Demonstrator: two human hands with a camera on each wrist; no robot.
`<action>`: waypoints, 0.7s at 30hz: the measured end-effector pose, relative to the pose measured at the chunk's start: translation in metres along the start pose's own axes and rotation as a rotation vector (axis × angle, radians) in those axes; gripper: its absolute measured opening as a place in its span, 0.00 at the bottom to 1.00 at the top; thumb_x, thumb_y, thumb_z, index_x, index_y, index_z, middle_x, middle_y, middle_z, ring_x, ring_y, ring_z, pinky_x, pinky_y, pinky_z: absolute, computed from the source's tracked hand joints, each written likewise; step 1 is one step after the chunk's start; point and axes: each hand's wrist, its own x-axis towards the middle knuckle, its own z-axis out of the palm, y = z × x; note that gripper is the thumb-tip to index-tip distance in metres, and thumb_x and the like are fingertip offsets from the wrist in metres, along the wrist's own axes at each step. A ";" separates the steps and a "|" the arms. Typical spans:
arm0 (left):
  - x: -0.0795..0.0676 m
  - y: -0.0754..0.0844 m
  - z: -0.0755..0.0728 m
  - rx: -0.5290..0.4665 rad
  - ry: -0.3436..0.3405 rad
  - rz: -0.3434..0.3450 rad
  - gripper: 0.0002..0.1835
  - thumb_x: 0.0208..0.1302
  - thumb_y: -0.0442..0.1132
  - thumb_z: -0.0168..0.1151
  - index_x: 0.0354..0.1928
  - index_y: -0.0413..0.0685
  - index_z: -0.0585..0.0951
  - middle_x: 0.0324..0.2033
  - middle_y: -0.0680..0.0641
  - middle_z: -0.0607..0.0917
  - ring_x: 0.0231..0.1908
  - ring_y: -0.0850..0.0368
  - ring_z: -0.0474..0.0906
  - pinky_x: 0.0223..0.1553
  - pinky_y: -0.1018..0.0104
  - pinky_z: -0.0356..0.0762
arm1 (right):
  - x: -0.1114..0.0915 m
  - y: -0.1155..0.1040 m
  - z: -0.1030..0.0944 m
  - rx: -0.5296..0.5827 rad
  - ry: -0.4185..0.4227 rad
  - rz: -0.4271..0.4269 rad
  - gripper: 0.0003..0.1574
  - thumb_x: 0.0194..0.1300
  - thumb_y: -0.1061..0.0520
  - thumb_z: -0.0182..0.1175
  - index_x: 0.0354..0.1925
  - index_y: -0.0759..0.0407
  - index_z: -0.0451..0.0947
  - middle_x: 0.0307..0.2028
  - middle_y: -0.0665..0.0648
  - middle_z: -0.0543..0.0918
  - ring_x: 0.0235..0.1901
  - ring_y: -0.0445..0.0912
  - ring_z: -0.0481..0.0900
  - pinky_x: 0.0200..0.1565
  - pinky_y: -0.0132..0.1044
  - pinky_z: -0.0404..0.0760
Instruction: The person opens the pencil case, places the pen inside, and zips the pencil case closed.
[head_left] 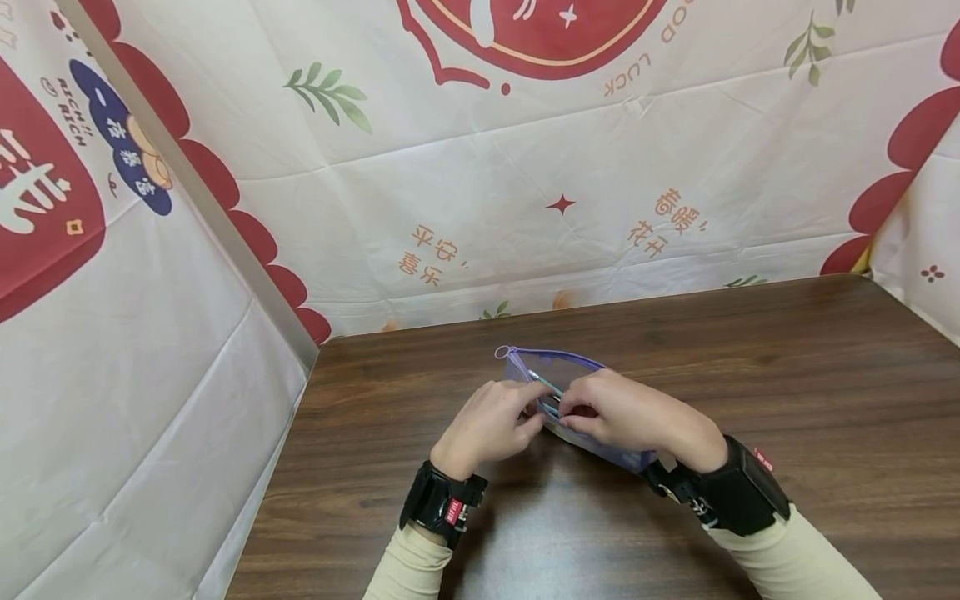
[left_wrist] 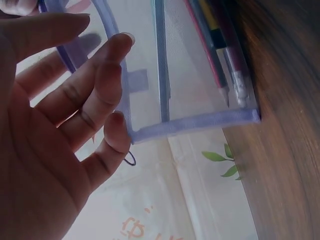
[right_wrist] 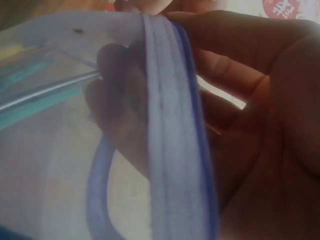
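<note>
A see-through pencil pouch [head_left: 615, 454] with purple trim and a zip lies between my hands, its mouth parted. My left hand [head_left: 487, 421] pinches the rim near the zip end, thumb and forefinger at the purple edge [left_wrist: 107, 22]. At the other side of the mouth, my right hand [head_left: 618, 408] grips the rim with curled fingers. Through the cloudy wall in the right wrist view, fingertips [right_wrist: 117, 85] show inside, close to a teal and silver stick [right_wrist: 50, 95]. Pencils [left_wrist: 220, 55] lie along the pouch's bottom in the left wrist view.
A brown wood-grain table [head_left: 375, 458] spreads beneath the hands. Behind it hangs a white printed cloth [head_left: 525, 167], and another cloth panel [head_left: 150, 375] hangs at the left. A purple zip ring [head_left: 502, 352] sticks out at the pouch's far corner.
</note>
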 end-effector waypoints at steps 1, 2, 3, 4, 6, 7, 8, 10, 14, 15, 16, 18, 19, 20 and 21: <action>0.000 -0.001 -0.001 0.009 0.004 -0.010 0.16 0.59 0.40 0.59 0.49 0.50 0.81 0.28 0.59 0.83 0.26 0.67 0.76 0.27 0.73 0.73 | 0.000 0.000 0.000 -0.006 -0.007 0.004 0.08 0.62 0.63 0.59 0.27 0.55 0.81 0.23 0.45 0.76 0.23 0.34 0.70 0.25 0.31 0.75; -0.001 -0.002 -0.001 0.017 0.008 -0.022 0.18 0.59 0.41 0.59 0.53 0.49 0.79 0.29 0.59 0.84 0.26 0.67 0.76 0.27 0.73 0.73 | 0.000 -0.001 -0.001 -0.010 -0.017 0.010 0.08 0.62 0.62 0.59 0.27 0.55 0.80 0.23 0.44 0.76 0.22 0.34 0.69 0.25 0.31 0.75; -0.002 -0.003 -0.003 0.029 0.012 -0.037 0.20 0.59 0.41 0.59 0.55 0.50 0.78 0.29 0.58 0.84 0.25 0.68 0.76 0.27 0.72 0.73 | 0.000 -0.001 -0.001 -0.015 -0.027 0.017 0.08 0.62 0.62 0.59 0.26 0.55 0.80 0.22 0.44 0.75 0.22 0.34 0.69 0.25 0.31 0.75; -0.002 -0.004 -0.003 0.040 0.018 -0.049 0.21 0.59 0.42 0.60 0.56 0.50 0.77 0.29 0.58 0.84 0.25 0.68 0.74 0.27 0.72 0.72 | 0.000 -0.002 -0.001 -0.021 -0.040 0.025 0.08 0.62 0.62 0.59 0.26 0.54 0.80 0.22 0.44 0.75 0.22 0.34 0.69 0.25 0.31 0.75; -0.004 -0.007 -0.006 0.050 0.035 -0.072 0.23 0.60 0.43 0.60 0.58 0.51 0.76 0.28 0.58 0.84 0.23 0.69 0.72 0.26 0.72 0.71 | -0.001 -0.003 -0.001 -0.022 -0.064 0.042 0.08 0.62 0.61 0.59 0.27 0.54 0.80 0.23 0.44 0.75 0.22 0.34 0.70 0.26 0.31 0.75; -0.005 -0.008 -0.007 0.052 0.047 -0.082 0.23 0.59 0.43 0.60 0.59 0.51 0.76 0.28 0.58 0.84 0.23 0.69 0.71 0.26 0.71 0.71 | -0.001 -0.003 -0.001 -0.020 -0.076 0.047 0.07 0.62 0.61 0.59 0.27 0.54 0.81 0.23 0.44 0.76 0.23 0.34 0.70 0.26 0.31 0.75; -0.006 -0.010 -0.008 0.053 0.060 -0.091 0.24 0.59 0.43 0.61 0.59 0.51 0.76 0.28 0.58 0.84 0.22 0.69 0.71 0.26 0.71 0.70 | -0.001 -0.004 -0.001 -0.016 -0.087 0.052 0.07 0.62 0.61 0.59 0.27 0.54 0.81 0.24 0.44 0.76 0.23 0.34 0.71 0.27 0.31 0.76; -0.007 -0.012 -0.011 0.054 0.089 -0.105 0.23 0.58 0.42 0.61 0.58 0.52 0.76 0.27 0.58 0.84 0.23 0.68 0.72 0.26 0.69 0.71 | -0.002 -0.005 -0.001 -0.017 -0.108 0.054 0.08 0.62 0.60 0.58 0.27 0.53 0.81 0.23 0.43 0.76 0.23 0.34 0.71 0.27 0.31 0.76; -0.010 -0.016 -0.015 0.050 0.142 -0.134 0.20 0.57 0.41 0.62 0.54 0.52 0.79 0.27 0.57 0.84 0.22 0.65 0.73 0.26 0.67 0.71 | -0.004 -0.008 -0.002 -0.010 -0.148 0.061 0.10 0.62 0.61 0.58 0.24 0.53 0.79 0.20 0.42 0.73 0.21 0.33 0.68 0.24 0.30 0.73; -0.010 -0.017 -0.016 0.046 0.152 -0.141 0.19 0.57 0.41 0.62 0.52 0.52 0.79 0.28 0.57 0.85 0.22 0.65 0.74 0.26 0.67 0.71 | -0.005 -0.009 -0.002 -0.011 -0.156 0.064 0.10 0.61 0.61 0.58 0.23 0.53 0.78 0.20 0.42 0.72 0.20 0.33 0.67 0.24 0.29 0.71; -0.011 -0.018 -0.017 0.043 0.160 -0.148 0.19 0.56 0.41 0.63 0.52 0.52 0.80 0.28 0.57 0.85 0.22 0.65 0.74 0.25 0.67 0.71 | -0.006 -0.009 -0.003 -0.008 -0.163 0.070 0.11 0.61 0.61 0.58 0.23 0.53 0.77 0.19 0.41 0.71 0.19 0.33 0.66 0.23 0.29 0.70; -0.011 -0.018 -0.018 0.039 0.172 -0.160 0.18 0.56 0.40 0.63 0.51 0.52 0.80 0.28 0.57 0.85 0.22 0.64 0.74 0.25 0.67 0.71 | -0.008 -0.009 -0.004 0.000 -0.174 0.083 0.11 0.61 0.61 0.58 0.22 0.52 0.76 0.18 0.41 0.69 0.18 0.33 0.64 0.22 0.28 0.67; -0.011 -0.019 -0.018 0.037 0.174 -0.166 0.18 0.56 0.40 0.63 0.51 0.52 0.80 0.28 0.57 0.86 0.22 0.65 0.74 0.25 0.67 0.71 | -0.009 -0.009 -0.005 0.003 -0.179 0.089 0.11 0.61 0.61 0.58 0.22 0.52 0.76 0.18 0.41 0.68 0.18 0.32 0.63 0.22 0.28 0.66; -0.011 -0.019 -0.019 0.031 0.174 -0.171 0.18 0.56 0.40 0.63 0.50 0.52 0.80 0.28 0.57 0.86 0.22 0.64 0.74 0.25 0.67 0.71 | -0.010 -0.009 -0.005 0.008 -0.183 0.096 0.11 0.60 0.61 0.58 0.22 0.52 0.76 0.18 0.41 0.68 0.18 0.32 0.63 0.21 0.28 0.66; -0.011 -0.019 -0.019 0.027 0.175 -0.176 0.18 0.55 0.39 0.63 0.50 0.52 0.80 0.28 0.57 0.86 0.22 0.65 0.74 0.25 0.67 0.71 | -0.011 -0.009 -0.006 0.011 -0.185 0.100 0.12 0.60 0.62 0.58 0.22 0.51 0.75 0.18 0.41 0.67 0.18 0.32 0.62 0.21 0.28 0.65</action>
